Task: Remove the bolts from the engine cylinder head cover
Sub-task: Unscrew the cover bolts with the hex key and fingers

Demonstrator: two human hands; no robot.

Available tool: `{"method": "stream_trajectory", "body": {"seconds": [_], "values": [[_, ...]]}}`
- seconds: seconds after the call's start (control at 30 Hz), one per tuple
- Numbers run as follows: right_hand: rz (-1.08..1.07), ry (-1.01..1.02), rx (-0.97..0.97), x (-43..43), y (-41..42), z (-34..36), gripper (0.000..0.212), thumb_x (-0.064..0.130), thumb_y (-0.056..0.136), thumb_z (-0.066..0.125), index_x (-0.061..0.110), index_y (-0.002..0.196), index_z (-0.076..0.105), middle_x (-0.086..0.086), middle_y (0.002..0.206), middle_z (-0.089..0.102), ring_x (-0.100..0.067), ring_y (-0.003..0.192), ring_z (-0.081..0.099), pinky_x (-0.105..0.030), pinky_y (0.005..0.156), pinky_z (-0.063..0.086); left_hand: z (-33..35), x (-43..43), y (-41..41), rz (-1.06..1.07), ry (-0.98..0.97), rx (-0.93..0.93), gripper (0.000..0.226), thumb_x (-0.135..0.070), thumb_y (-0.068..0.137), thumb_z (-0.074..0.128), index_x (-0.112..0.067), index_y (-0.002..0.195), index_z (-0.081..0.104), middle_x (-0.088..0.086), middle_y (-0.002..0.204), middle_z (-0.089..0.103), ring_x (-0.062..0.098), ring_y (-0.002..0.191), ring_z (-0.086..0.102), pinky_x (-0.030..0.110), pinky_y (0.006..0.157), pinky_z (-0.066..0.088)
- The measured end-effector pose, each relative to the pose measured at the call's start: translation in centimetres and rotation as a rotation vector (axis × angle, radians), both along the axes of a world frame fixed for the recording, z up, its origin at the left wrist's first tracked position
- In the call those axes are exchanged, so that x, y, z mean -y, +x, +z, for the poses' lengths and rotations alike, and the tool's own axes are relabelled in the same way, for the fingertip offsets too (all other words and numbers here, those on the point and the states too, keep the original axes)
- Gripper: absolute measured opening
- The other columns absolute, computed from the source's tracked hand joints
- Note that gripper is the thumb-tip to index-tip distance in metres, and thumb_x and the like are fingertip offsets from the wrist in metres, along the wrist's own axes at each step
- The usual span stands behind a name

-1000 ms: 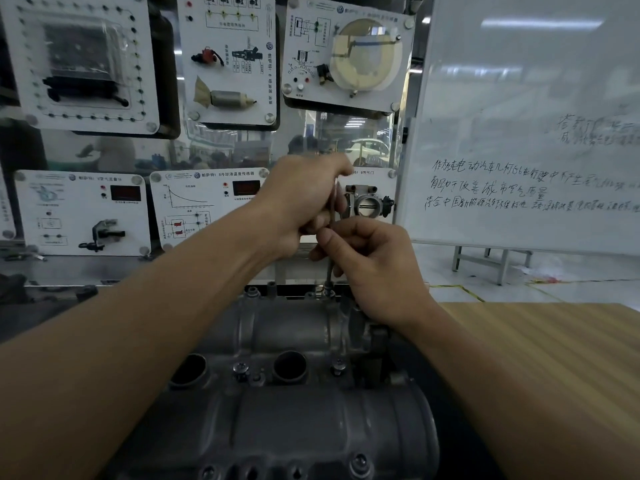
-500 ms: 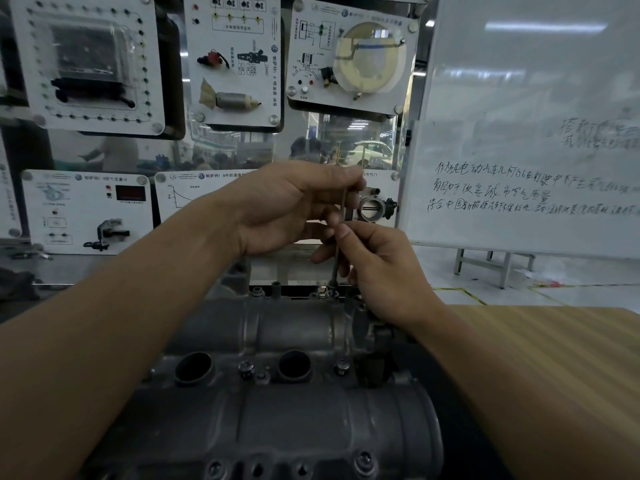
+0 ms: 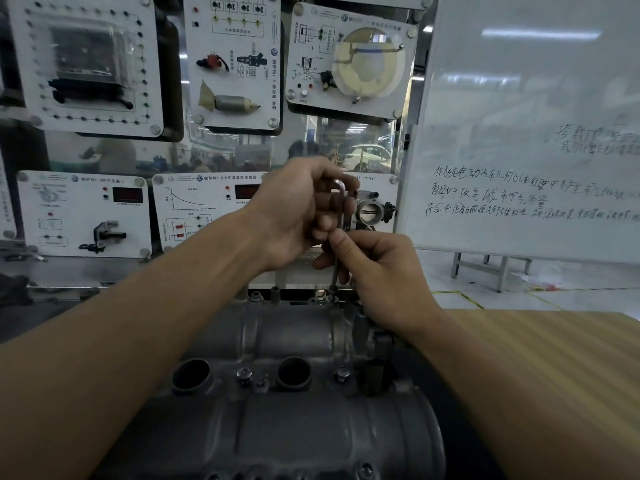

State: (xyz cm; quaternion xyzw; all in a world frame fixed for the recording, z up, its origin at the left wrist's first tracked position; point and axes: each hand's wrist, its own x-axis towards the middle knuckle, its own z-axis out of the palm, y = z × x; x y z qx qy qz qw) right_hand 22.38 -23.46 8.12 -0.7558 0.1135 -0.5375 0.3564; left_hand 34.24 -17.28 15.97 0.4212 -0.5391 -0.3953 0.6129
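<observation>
At the engine cover's (image 3: 294, 327) far edge, our hex key (image 3: 342, 209) stands upright, tip down in a bolt (image 3: 331, 298). Our left hand (image 3: 298, 209) grips its bent top; our right hand (image 3: 384, 271) pinches the shaft.

White training panels hang on a glass display wall. The 3 upper panels show a black module under a clear cover (image 3: 88, 64), a small pump motor (image 3: 230, 102) and a round beige disc (image 3: 369, 65). Below, 2 panels carry red digital readouts (image 3: 127, 195), and a metal throttle body (image 3: 370, 212) sits on a 3rd. At right, a whiteboard (image 3: 519, 109) with handwritten Chinese lines stands behind a striped wooden tabletop (image 3: 561, 375).
</observation>
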Motion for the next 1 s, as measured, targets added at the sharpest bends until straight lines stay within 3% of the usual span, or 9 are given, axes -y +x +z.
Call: {"method": "stream_trajectory", "body": {"seconds": [0.1, 0.23, 0.37, 0.47, 0.57, 0.67, 0.77, 0.87, 1.0], "values": [[-0.02, 0.0, 0.039, -0.1, -0.1, 0.0, 0.029, 0.025, 0.096, 0.062, 0.014, 0.073, 0.076, 0.0, 0.061, 0.07, -0.005, 0.05, 0.049, -0.017, 0.05, 0.041, -0.2, 0.0, 0.9, -0.165, -0.02, -0.017, 0.027, -0.022, 0.097, 0.039, -0.009, 0.106, 0.061, 0.003, 0.068, 0.061, 0.01, 0.045, 0.038, 0.021, 0.044, 0.029], [-0.027, -0.001, 0.079, -0.2, -0.2, -0.2, 0.024, 0.03, 0.092, 0.065, 0.018, 0.073, 0.075, -0.002, 0.053, 0.062, -0.016, 0.05, 0.047, -0.026, 0.048, 0.039, -0.4, -0.1, 1.9, -0.337, -0.017, -0.009, 0.036, -0.023, 0.084, 0.044, -0.009, 0.109, 0.065, 0.004, 0.076, 0.061, 0.012, 0.053, 0.038, 0.026, 0.058, 0.029], [-0.032, -0.007, 0.085, -0.3, -0.1, -0.1, 0.023, 0.022, 0.094, 0.065, 0.016, 0.074, 0.074, 0.01, 0.056, 0.065, -0.007, 0.049, 0.049, -0.018, 0.048, 0.04, -0.4, -0.2, 2.9, -0.437, 0.006, -0.032, 0.038, -0.022, 0.082, 0.042, -0.008, 0.105, 0.069, 0.005, 0.083, 0.061, 0.014, 0.06, 0.043, 0.027, 0.061, 0.035], [-0.027, -0.003, 0.078, -0.3, -0.2, -0.1, 0.025, 0.023, 0.095, 0.063, 0.015, 0.073, 0.073, 0.006, 0.056, 0.065, -0.013, 0.05, 0.049, -0.024, 0.047, 0.039, -0.3, -0.4, 3.4, -0.461, 0.011, 0.003, 0.033, -0.023, 0.083, 0.049, -0.008, 0.106, 0.067, 0.004, 0.088, 0.063, 0.013, 0.065, 0.047, 0.025, 0.063, 0.041], [-0.035, -0.025, 0.06, -0.2, -0.2, -0.1, 0.026, 0.022, 0.096, 0.062, 0.014, 0.074, 0.074, -0.005, 0.061, 0.068, -0.015, 0.05, 0.049, -0.031, 0.046, 0.038, -0.2, -0.4, 2.3, -0.315, -0.034, 0.135, 0.03, -0.029, 0.079, 0.068, -0.01, 0.102, 0.067, -0.001, 0.079, 0.06, 0.008, 0.058, 0.046, 0.019, 0.055, 0.043], [-0.046, -0.071, 0.04, -0.4, -0.1, -0.2, 0.021, 0.019, 0.096, 0.064, 0.017, 0.077, 0.074, 0.007, 0.066, 0.072, 0.001, 0.049, 0.054, -0.014, 0.05, 0.041, -0.4, 0.1, -0.1, 0.037, -0.143, 0.269, 0.025, -0.036, 0.075, 0.076, -0.013, 0.081, 0.067, -0.005, 0.058, 0.05, 0.003, 0.039, 0.037, 0.013, 0.039, 0.034], [-0.032, -0.073, 0.032, -0.4, 0.0, -0.2, 0.018, 0.017, 0.095, 0.065, 0.014, 0.08, 0.074, 0.01, 0.066, 0.072, 0.001, 0.046, 0.053, -0.011, 0.047, 0.04, -0.6, 0.6, -1.2, 0.228, -0.156, 0.199, 0.022, -0.031, 0.087, 0.071, -0.014, 0.075, 0.065, -0.002, 0.049, 0.045, 0.003, 0.03, 0.031, 0.013, 0.033, 0.026], [-0.034, -0.062, 0.031, -0.4, 0.0, -0.2, 0.021, 0.019, 0.095, 0.065, 0.014, 0.078, 0.075, 0.001, 0.065, 0.072, -0.001, 0.047, 0.051, -0.017, 0.047, 0.039, -0.2, 0.6, -1.1, 0.215, -0.098, 0.101, 0.017, -0.027, 0.09, 0.062, -0.012, 0.083, 0.068, -0.001, 0.048, 0.047, 0.006, 0.03, 0.028, 0.013, 0.033, 0.021], [-0.039, -0.074, -0.005, -0.3, -0.1, -0.2, 0.029, 0.024, 0.099, 0.058, 0.015, 0.076, 0.074, -0.024, 0.066, 0.065, -0.022, 0.049, 0.048, -0.033, 0.045, 0.037, 0.1, 0.4, 0.2, -0.008, -0.016, -0.035, 0.03, -0.021, 0.089, 0.042, -0.007, 0.099, 0.067, 0.003, 0.057, 0.057, 0.01, 0.035, 0.032, 0.018, 0.036, 0.024]]}}
